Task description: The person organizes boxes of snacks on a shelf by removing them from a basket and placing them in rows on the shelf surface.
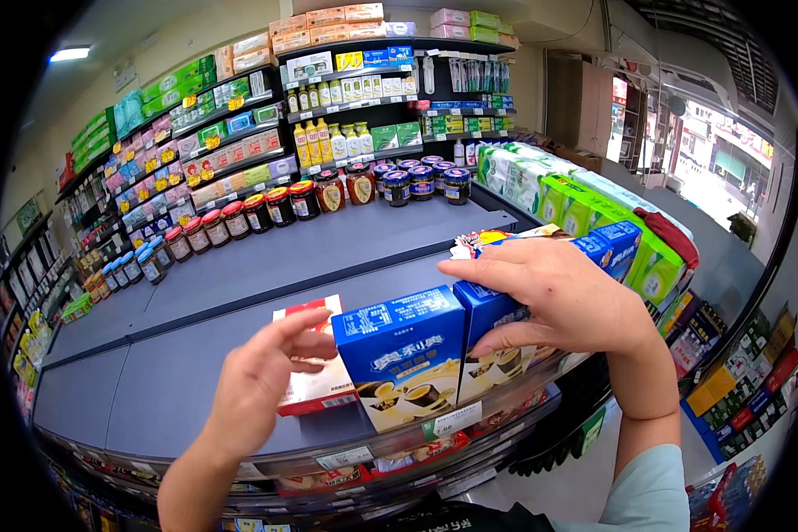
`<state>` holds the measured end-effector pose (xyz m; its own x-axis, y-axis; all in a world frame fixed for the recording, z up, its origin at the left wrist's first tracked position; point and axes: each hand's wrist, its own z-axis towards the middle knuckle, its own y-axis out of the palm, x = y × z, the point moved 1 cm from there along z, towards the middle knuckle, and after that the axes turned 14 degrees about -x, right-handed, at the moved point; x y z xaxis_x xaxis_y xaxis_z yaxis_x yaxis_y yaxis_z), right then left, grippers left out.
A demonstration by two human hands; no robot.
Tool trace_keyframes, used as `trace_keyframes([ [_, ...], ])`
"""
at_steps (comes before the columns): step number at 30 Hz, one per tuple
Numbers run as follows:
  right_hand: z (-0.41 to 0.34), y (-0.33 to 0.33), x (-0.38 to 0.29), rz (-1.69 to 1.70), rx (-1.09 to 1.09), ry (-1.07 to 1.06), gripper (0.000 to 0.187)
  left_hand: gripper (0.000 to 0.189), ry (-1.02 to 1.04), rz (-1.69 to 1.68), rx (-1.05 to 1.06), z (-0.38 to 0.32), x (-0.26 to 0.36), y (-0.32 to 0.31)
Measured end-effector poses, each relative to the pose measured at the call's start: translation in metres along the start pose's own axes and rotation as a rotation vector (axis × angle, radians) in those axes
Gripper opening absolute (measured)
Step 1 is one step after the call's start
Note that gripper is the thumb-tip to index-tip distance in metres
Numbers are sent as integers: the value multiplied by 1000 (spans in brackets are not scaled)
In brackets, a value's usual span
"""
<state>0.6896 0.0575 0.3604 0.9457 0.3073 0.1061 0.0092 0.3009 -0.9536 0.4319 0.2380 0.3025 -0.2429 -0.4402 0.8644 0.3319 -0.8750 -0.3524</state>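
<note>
Two blue snack boxes stand side by side at the front edge of the grey shelf top [193, 392]. My right hand [552, 292] lies over the right-hand blue box [482, 312], its thumb on the front face and its fingers across the top. Beside the left-hand blue box [405, 372] is my left hand [259, 379], its fingers apart near that box's left edge. Behind those fingers a red and white box [316, 396] stands, partly hidden. More blue boxes [615, 243] continue the row beyond my right hand, with a colourful packet [482, 239] behind it.
Jars with red lids [256, 213] and jars with dark blue lids [422, 183] line the back of the shelf top. Green tissue packs [572, 206] are stacked at the right. Stocked shelves [352, 100] rise behind. A price-tag rail [452, 420] runs along the front edge.
</note>
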Motion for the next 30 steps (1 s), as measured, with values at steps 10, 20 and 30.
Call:
trace_keyframes([
  [10,0,9,1,-43,37,8,69,59,-88,108,59,-5,-10,36],
  [20,-5,0,4,74,87,43,69,65,-87,24,136,-7,-18,42],
  [30,-26,0,1,110,222,-4,68,66,5,-27,319,-19,-20,56],
])
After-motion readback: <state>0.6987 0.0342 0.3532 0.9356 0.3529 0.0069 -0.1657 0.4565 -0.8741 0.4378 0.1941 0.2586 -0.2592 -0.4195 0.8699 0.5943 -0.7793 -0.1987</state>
